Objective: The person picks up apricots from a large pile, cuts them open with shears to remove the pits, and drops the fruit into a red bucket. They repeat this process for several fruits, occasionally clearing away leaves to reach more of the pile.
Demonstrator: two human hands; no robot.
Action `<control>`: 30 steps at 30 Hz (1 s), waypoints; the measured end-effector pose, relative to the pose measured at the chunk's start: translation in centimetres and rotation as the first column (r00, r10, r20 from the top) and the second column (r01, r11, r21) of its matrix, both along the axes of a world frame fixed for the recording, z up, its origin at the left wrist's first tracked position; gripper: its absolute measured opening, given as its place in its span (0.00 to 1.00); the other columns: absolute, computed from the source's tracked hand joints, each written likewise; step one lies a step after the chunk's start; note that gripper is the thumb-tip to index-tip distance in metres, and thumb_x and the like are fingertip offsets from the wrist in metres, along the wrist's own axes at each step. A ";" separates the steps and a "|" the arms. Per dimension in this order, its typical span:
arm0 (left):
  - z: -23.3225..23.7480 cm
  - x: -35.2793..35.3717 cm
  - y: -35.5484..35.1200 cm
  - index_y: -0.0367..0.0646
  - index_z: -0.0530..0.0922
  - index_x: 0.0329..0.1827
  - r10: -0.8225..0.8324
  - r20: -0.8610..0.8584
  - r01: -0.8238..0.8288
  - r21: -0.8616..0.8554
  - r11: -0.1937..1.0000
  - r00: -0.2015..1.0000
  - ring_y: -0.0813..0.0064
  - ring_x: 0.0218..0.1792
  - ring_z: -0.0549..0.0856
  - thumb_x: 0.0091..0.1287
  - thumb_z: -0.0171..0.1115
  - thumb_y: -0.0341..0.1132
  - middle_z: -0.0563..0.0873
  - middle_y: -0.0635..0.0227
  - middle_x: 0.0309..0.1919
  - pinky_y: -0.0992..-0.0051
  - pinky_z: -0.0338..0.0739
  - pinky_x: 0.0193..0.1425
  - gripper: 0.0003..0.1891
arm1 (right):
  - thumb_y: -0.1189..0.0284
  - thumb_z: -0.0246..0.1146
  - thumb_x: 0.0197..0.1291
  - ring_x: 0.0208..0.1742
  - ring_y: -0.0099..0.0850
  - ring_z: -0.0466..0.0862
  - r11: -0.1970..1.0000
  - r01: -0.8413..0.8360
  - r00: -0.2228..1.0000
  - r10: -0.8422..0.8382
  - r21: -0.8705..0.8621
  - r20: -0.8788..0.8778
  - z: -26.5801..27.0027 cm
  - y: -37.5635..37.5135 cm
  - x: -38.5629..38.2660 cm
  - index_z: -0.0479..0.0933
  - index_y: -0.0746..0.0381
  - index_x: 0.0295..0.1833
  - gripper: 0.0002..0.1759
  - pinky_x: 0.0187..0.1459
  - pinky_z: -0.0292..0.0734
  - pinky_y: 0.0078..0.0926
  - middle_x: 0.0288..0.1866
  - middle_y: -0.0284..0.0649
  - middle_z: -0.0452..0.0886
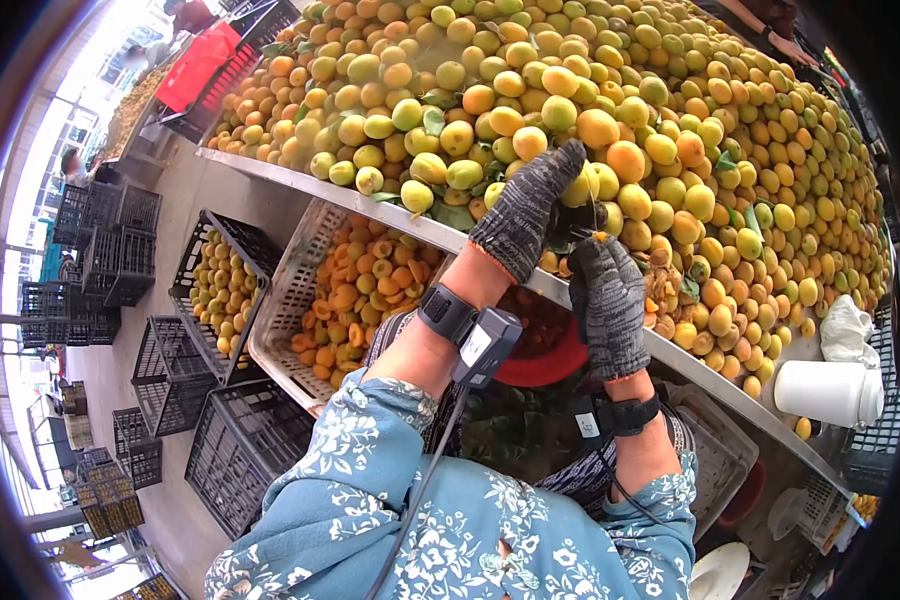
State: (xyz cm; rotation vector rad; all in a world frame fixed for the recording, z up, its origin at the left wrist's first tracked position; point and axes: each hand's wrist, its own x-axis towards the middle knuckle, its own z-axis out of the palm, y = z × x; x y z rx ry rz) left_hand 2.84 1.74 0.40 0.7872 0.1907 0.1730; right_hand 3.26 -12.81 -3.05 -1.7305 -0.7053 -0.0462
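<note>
My left hand [533, 212], in a dark grey knit glove, is curled around a yellow-green apricot [581, 188] above the table's near edge. My right hand [610, 308] wears a matching glove and is closed just below it, close to the fruit. A small orange bit shows at its fingertips; what those fingers grip is hidden. Loose apricots [715, 205] are heaped over the table around both hands. Torn, brownish fruit pulp [662, 284] lies right of my right hand.
Below the metal table edge [705, 372] sit a white crate [270, 322] of split apricots and a red basin [545, 366]. Black crates [240, 450] stand at left. A white jar [828, 392] lies at right. Another person's hand [792, 50] reaches in at upper right.
</note>
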 end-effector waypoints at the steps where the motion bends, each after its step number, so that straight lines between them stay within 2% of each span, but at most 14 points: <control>1: -0.4 0.1 0.1 0.40 0.76 0.57 0.008 0.042 -0.009 0.018 1.000 0.999 0.72 0.51 0.82 0.72 0.56 0.40 0.82 0.64 0.49 0.70 0.78 0.57 0.17 | 0.73 0.58 0.66 0.32 0.26 0.76 1.000 -0.001 1.000 0.001 -0.001 -0.001 0.1 -0.1 0.1 0.78 0.68 0.48 0.11 0.40 0.75 0.23 0.33 0.37 0.80; 2: 0.3 -0.2 -0.1 0.40 0.76 0.57 0.009 0.042 -0.010 0.017 1.000 0.999 0.72 0.51 0.82 0.72 0.56 0.40 0.82 0.64 0.49 0.70 0.78 0.57 0.17 | 0.73 0.58 0.66 0.33 0.25 0.75 0.998 -0.035 0.996 0.039 0.054 -0.075 0.5 -0.1 0.2 0.78 0.67 0.47 0.10 0.39 0.74 0.22 0.32 0.36 0.80; 4: 2.5 -0.8 -0.6 0.38 0.75 0.58 0.057 0.030 -0.063 0.628 0.776 0.998 0.66 0.53 0.81 0.73 0.53 0.35 0.81 0.60 0.52 0.66 0.75 0.61 0.15 | 0.73 0.58 0.66 0.33 0.24 0.75 0.992 -0.064 0.986 0.080 0.110 -0.149 0.2 -0.2 0.7 0.78 0.67 0.46 0.09 0.38 0.73 0.22 0.31 0.36 0.79; 6: 1.6 -0.3 -0.5 0.40 0.75 0.51 0.051 0.028 -0.058 0.602 0.796 0.998 0.75 0.43 0.80 0.70 0.57 0.42 0.79 0.68 0.42 0.73 0.76 0.49 0.15 | 0.78 0.59 0.61 0.35 0.29 0.78 0.965 0.089 0.863 0.049 -0.247 0.503 -0.7 -0.8 1.5 0.78 0.67 0.46 0.09 0.39 0.76 0.26 0.35 0.40 0.81; 8: 0.6 0.9 -0.6 0.41 0.76 0.40 0.045 0.340 -0.289 0.716 0.635 0.940 0.83 0.29 0.79 0.67 0.63 0.50 0.79 0.72 0.32 0.79 0.76 0.32 0.18 | 0.80 0.59 0.58 0.37 0.34 0.80 0.974 0.075 0.884 0.033 -0.212 0.467 -0.7 -0.9 1.4 0.78 0.68 0.46 0.10 0.40 0.77 0.29 0.38 0.44 0.81; 10: 0.4 0.7 -0.8 0.41 0.77 0.39 0.064 0.173 -0.170 0.712 0.682 0.983 0.84 0.29 0.78 0.66 0.63 0.49 0.79 0.72 0.32 0.79 0.75 0.31 0.18 | 0.82 0.60 0.54 0.40 0.40 0.81 0.983 0.060 0.904 0.021 -0.175 0.427 -0.1 -0.6 0.8 0.78 0.68 0.46 0.12 0.42 0.78 0.33 0.41 0.47 0.81; 12: -0.3 1.0 -0.8 0.39 0.79 0.39 0.088 0.136 -0.161 0.774 0.612 0.987 0.81 0.31 0.80 0.66 0.64 0.48 0.82 0.70 0.31 0.75 0.76 0.33 0.18 | 0.83 0.60 0.54 0.44 0.44 0.81 0.985 -0.017 0.924 0.082 0.173 -0.374 0.7 -0.5 -0.1 0.78 0.69 0.48 0.15 0.45 0.79 0.38 0.46 0.50 0.81; 13: -1.2 1.2 -0.9 0.39 0.79 0.39 0.086 0.135 -0.159 0.774 0.613 0.987 0.81 0.31 0.80 0.66 0.64 0.48 0.82 0.70 0.31 0.75 0.76 0.33 0.18 | 0.83 0.60 0.54 0.44 0.44 0.81 0.985 -0.016 0.923 0.081 0.173 -0.375 0.3 -0.7 0.1 0.78 0.69 0.48 0.15 0.45 0.79 0.38 0.46 0.50 0.81; 15: -2.0 1.4 -1.2 0.38 0.80 0.41 0.145 0.400 -0.422 0.887 0.189 0.905 0.75 0.34 0.83 0.67 0.62 0.44 0.84 0.66 0.33 0.71 0.77 0.37 0.15 | 0.84 0.60 0.54 0.49 0.51 0.81 0.978 0.134 0.857 -0.031 -0.163 0.514 -0.7 -1.1 0.5 0.75 0.69 0.55 0.20 0.52 0.76 0.39 0.48 0.52 0.81; 16: -2.3 1.5 -1.2 0.38 0.80 0.41 0.144 0.400 -0.422 0.887 0.189 0.905 0.75 0.34 0.83 0.67 0.62 0.44 0.84 0.66 0.33 0.71 0.77 0.37 0.15 | 0.84 0.60 0.54 0.49 0.51 0.81 0.978 0.134 0.857 -0.032 -0.162 0.514 -0.9 -1.2 0.5 0.75 0.69 0.55 0.20 0.52 0.76 0.39 0.48 0.52 0.81; 18: -2.3 1.4 -1.4 0.38 0.80 0.48 0.107 0.475 -0.429 0.854 -0.294 0.874 0.68 0.38 0.85 0.70 0.57 0.39 0.85 0.60 0.39 0.70 0.79 0.43 0.13 | 0.83 0.57 0.59 0.47 0.44 0.82 0.989 0.092 0.932 -0.044 -0.115 0.361 -0.9 -1.2 0.2 0.75 0.69 0.53 0.16 0.51 0.77 0.36 0.46 0.49 0.81; 19: -2.7 1.5 -1.7 0.38 0.80 0.48 0.105 0.474 -0.428 0.855 -0.294 0.874 0.68 0.38 0.85 0.70 0.57 0.39 0.85 0.60 0.39 0.70 0.79 0.43 0.13 | 0.83 0.57 0.59 0.47 0.44 0.82 0.989 0.093 0.932 -0.046 -0.114 0.359 -0.6 -1.0 0.0 0.75 0.69 0.53 0.16 0.51 0.77 0.36 0.46 0.49 0.81; 21: -3.1 1.6 -2.8 0.40 0.76 0.60 0.258 0.268 -0.371 0.696 0.614 0.928 0.73 0.44 0.83 0.73 0.52 0.38 0.85 0.59 0.45 0.74 0.77 0.51 0.17 | 0.78 0.55 0.66 0.41 0.32 0.81 0.973 0.041 0.866 0.078 0.225 -0.495 0.7 -0.4 -0.5 0.75 0.69 0.53 0.12 0.47 0.77 0.29 0.42 0.43 0.83; 30: -1.7 0.5 -3.7 0.41 0.71 0.66 0.223 0.262 -0.313 0.386 0.867 0.939 0.85 0.52 0.75 0.75 0.50 0.44 0.79 0.73 0.54 0.81 0.72 0.56 0.22 | 0.69 0.56 0.69 0.37 0.32 0.82 0.996 0.062 0.943 -0.038 0.062 -0.331 2.3 0.3 0.1 0.75 0.73 0.52 0.16 0.40 0.76 0.29 0.38 0.48 0.84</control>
